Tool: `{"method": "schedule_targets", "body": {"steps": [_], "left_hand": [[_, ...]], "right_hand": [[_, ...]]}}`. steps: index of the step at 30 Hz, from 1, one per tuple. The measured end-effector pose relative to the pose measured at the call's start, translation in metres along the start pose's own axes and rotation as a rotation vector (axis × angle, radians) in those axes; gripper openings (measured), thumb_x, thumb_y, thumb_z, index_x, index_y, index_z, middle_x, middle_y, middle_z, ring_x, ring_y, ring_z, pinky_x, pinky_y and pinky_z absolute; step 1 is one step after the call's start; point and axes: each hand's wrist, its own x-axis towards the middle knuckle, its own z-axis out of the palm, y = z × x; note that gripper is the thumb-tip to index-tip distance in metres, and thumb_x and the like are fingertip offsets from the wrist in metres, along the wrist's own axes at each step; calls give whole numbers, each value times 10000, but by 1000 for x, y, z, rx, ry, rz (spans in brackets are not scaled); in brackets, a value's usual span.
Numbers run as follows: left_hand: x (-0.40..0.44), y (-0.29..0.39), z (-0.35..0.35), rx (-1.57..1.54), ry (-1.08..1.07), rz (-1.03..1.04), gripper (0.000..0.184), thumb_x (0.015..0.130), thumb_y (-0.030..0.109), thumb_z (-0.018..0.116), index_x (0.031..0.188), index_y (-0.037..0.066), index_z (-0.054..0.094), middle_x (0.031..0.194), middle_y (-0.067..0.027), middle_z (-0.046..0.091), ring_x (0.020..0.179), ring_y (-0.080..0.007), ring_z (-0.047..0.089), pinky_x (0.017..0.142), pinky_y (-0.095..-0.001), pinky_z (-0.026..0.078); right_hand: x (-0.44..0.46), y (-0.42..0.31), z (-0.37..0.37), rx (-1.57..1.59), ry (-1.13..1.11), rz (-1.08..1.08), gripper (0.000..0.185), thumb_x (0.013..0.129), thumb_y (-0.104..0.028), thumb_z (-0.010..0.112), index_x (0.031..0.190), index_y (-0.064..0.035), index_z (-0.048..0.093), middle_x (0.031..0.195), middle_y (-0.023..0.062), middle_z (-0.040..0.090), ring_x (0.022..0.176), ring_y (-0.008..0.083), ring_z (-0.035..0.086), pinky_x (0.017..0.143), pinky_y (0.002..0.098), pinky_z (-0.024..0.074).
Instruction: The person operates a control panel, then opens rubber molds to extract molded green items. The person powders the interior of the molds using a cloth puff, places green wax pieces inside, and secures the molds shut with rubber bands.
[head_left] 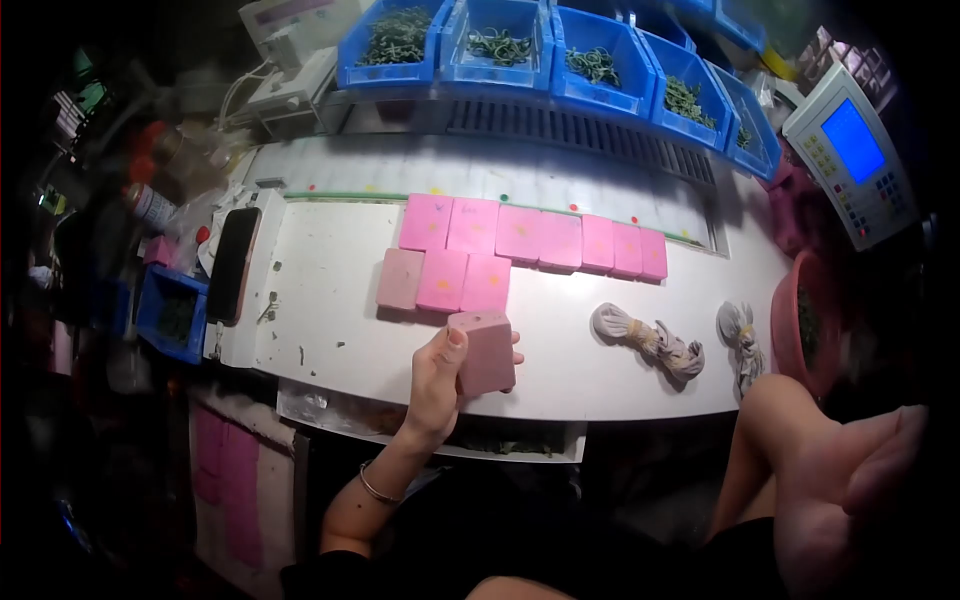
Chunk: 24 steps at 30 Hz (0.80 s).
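Observation:
My left hand [435,380] is closed around a dull pink block [487,355], thumb on its left side and fingertips showing at its right edge. The block is raised over the front part of the white table [560,385]. Just beyond it lie bright pink blocks [440,280] in two rows, with a duller block [400,278] at the left end of the nearer row. At the lower right, close to the camera, my right hand [850,475] looks blurred; its fingers cannot be made out clearly.
Blue bins [600,95] of green plant-like pieces line the back. Two tied grey cloth bundles [650,342] [742,345] lie at the right, near a red basin [790,330] and a device with a blue screen [853,140]. A phone [235,265] rests at the left.

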Motion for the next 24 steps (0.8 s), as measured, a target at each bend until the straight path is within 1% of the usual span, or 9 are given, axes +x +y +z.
{"method": "schedule_targets", "body": {"steps": [6,7,8,9,12,14,21,23,24], "left_hand": [[8,-6,-2,-84,4,-46,504,967,354,317,1150,-100,436,1049,-246,570,878,-284,629,673,-353,546],[9,-7,-2,-87,10,-53,505,967,354,318,1150,-101,436,1050,-248,570,880,-286,628,673,-354,545],[9,-7,-2,-114,23,-71,508,966,354,320,1153,-105,435,1053,-251,569,883,-290,628,677,-357,546],[10,-7,-1,-22,27,-67,561,966,401,242,1146,-89,449,1037,-232,585,893,-284,629,666,-358,548],[10,-6,-2,-28,32,-72,566,965,409,245,1143,-87,453,1043,-227,585,897,-283,628,668,-357,546],[10,-7,-2,-37,38,-78,567,964,410,250,1146,-86,454,1049,-227,582,896,-289,627,662,-359,543],[6,-10,-8,-122,43,-105,534,967,377,312,1180,-98,434,1064,-231,569,904,-279,621,690,-357,543],[7,-6,-9,-62,64,-101,551,965,393,262,1152,-90,450,1054,-227,580,886,-300,625,675,-369,534],[7,-3,-10,-71,75,-100,539,965,381,268,1142,-91,460,1056,-228,579,886,-298,625,675,-369,533]], "right_hand": [[-12,14,8,-408,-123,289,163,886,-133,505,843,2,424,758,152,536,599,213,549,492,269,429],[-20,56,31,-157,115,-174,133,864,-86,537,871,22,461,772,181,561,566,229,560,500,294,475],[-5,38,18,-68,-113,167,120,854,-70,559,861,22,481,771,193,587,549,233,568,493,292,496],[-7,60,16,28,-221,-82,162,865,-98,559,929,42,509,749,183,600,559,232,579,485,279,497],[-14,73,60,270,93,-226,201,855,-57,559,997,85,551,773,190,613,577,238,597,482,272,499],[-15,66,77,656,286,43,247,852,-17,538,1059,116,565,831,222,615,630,271,614,529,294,508],[-1,77,112,1155,219,151,238,866,27,436,1018,92,607,972,204,599,872,316,577,798,362,429],[6,95,109,1130,-128,-79,230,845,10,459,995,92,613,983,200,593,895,315,571,790,346,434],[-3,103,137,919,27,-278,226,806,15,488,968,104,617,964,204,598,862,303,582,777,332,443]]}}
